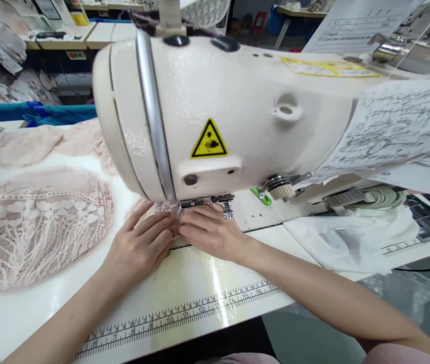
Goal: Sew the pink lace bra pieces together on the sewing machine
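A pale pink lace fabric piece [162, 208] lies under the head of a white sewing machine [249, 106], largely covered by my hands. My left hand [139, 242] is on its left part, with the fingers bent and close together over the lace. Close against it, my right hand [213, 230] has its fingers closed on the same lace beside the presser foot area. The needle and the fingertips of my right hand are hidden by the machine head. Left of my hands, a larger pink lace piece with white patterning [44, 222] is spread on the white table [184, 283].
A printed ruler strip [177, 318] runs along the table's front edge. White cloth [351, 237] lies at the right, near a coiled pale tape [382, 196]. A green thread snipper [262, 197] rests behind the needle area. Handwritten paper [397, 126] hangs on the machine.
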`<state>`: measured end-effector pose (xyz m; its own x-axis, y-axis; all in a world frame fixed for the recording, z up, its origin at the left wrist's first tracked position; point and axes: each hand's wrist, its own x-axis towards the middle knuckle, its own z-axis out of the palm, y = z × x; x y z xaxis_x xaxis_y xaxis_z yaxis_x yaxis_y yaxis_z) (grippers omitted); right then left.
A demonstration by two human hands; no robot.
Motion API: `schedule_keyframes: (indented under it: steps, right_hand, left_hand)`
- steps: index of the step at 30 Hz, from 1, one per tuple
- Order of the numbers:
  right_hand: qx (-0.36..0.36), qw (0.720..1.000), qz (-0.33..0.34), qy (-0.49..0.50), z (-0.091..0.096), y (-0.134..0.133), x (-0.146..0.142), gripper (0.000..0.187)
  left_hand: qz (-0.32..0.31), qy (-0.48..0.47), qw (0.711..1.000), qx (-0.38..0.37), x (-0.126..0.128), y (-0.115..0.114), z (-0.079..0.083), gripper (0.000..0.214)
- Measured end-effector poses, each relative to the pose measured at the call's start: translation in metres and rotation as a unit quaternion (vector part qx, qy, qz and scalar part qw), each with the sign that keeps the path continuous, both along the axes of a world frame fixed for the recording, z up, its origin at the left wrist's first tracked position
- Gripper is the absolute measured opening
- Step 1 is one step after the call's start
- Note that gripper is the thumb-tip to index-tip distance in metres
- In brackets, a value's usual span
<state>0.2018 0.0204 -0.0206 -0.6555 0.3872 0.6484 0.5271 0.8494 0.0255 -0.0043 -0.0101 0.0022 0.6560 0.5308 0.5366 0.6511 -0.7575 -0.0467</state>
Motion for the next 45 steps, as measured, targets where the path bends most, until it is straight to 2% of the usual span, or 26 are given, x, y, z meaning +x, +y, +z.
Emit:
schedule_keyframes:
  steps: [4,9,14,17,25,45]
  right_hand:
    - [0.002,1.0,0.014,-0.009,0.0,0.0,0.002,0.018]
    - [-0.017,1.0,0.017,-0.012,-0.002,0.0,0.003,0.022]
    - [-0.038,0.999,0.014,-0.005,-0.005,0.001,0.003,0.026]
    - [-0.056,0.998,0.023,-0.002,-0.006,0.001,0.003,0.025]
    - [-0.075,0.997,0.035,0.002,-0.009,0.001,0.004,0.028]
    - [-0.09,0.995,0.028,-0.018,-0.01,0.001,0.002,0.025]
  left_hand:
    - [-0.001,0.016,1.0,0.016,-0.003,-0.001,-0.001,0.009]
    - [-0.015,0.032,0.999,0.028,-0.005,0.001,-0.001,0.019]
    - [-0.002,0.047,0.998,-0.033,-0.002,0.005,-0.005,0.039]
    - [0.001,0.05,0.997,-0.067,-0.002,0.007,-0.01,0.044]
    - [0.0,0.08,0.995,-0.067,-0.003,0.009,-0.01,0.041]
    - [0.02,0.038,0.995,-0.088,-0.003,0.011,-0.013,0.043]
